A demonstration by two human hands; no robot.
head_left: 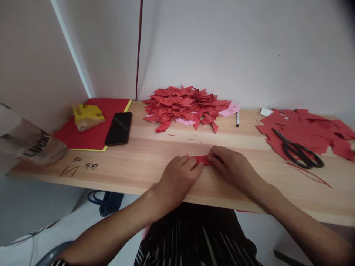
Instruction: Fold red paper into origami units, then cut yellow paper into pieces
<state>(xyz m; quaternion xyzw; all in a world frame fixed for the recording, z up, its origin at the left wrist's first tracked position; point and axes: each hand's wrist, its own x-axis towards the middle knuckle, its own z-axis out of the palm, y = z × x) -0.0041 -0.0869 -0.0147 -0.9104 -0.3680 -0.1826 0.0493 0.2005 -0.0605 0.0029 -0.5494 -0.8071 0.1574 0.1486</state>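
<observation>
A narrow folded strip of red paper lies on the wooden table between my hands. The fingers of my left hand are closed on its left end. At its right end, my right hand grips the paper with bent fingers. Behind them, against the wall, is a pile of folded red paper pieces with some pink paper under and beside it. Black scissors rest on loose red paper pieces to the right.
On the left are a clear plastic container, a yellow packet on red sheets, and a black phone. A marker lies right of the pile. Thin red offcuts are near the scissors.
</observation>
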